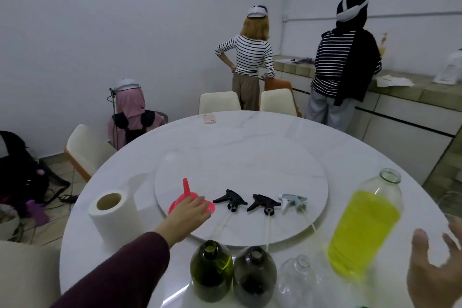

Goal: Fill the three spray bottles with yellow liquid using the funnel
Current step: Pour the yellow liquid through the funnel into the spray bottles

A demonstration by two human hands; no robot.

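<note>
Three uncapped spray bottles stand at the table's near edge: a green one [211, 270], a dark one [255, 275] and a clear one [298, 280]. A red funnel [186, 189] lies mouth-down on the round turntable [250, 165], spout up. My left hand [186, 215] reaches over it, fingers extended on the funnel's bowl. A large glass bottle of yellow liquid [367, 227] stands uncapped at the right. My right hand [435, 272] hovers open, fingers spread, just right of that bottle. Two black spray heads [231, 199] [265, 204] and a white one [293, 201] lie on the turntable.
A paper towel roll [112, 212] stands at the left of the white marble table [250, 127]. A pink phone [209, 118] lies at the far edge. Chairs ring the table. Three people with their backs turned are near the wall and counter [400, 92].
</note>
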